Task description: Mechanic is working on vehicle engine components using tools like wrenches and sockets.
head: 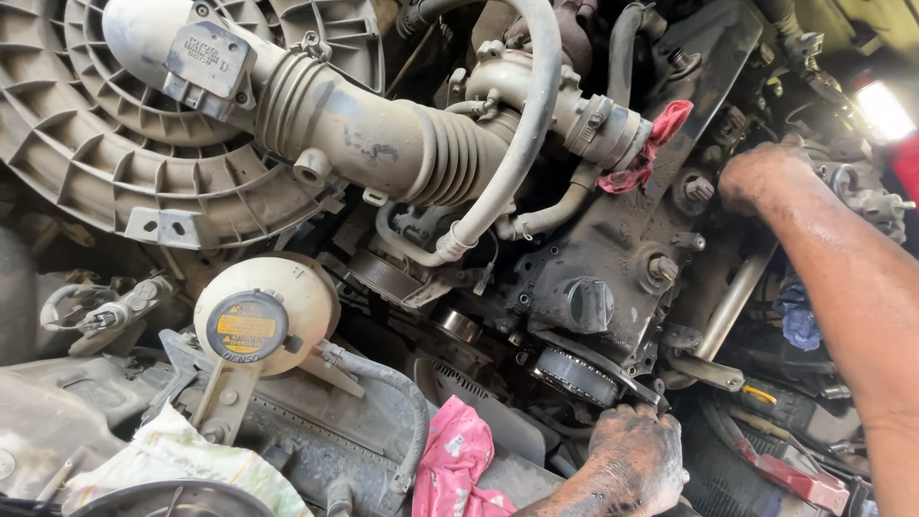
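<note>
I am looking down into a dirty engine bay. My left hand [637,461], black with grease, sits at the bottom centre with its fingers curled, just below a toothed pulley [574,375] on the dark engine block [613,239]. Nothing shows in that hand. My right hand [756,175] reaches in from the right, up beside the block near two bolts [697,189]. Its fingers are tucked behind engine parts and hidden. An oil filler cap [586,303] lies between the two hands.
A ribbed air intake hose [383,134] and a pale fan shroud [115,134] fill the upper left. A white reservoir with a yellow-labelled cap [251,324] stands at the lower left. A pink rag [458,460] lies at the bottom, a red rag [651,144] hangs above, and a lamp [883,110] glows at the upper right.
</note>
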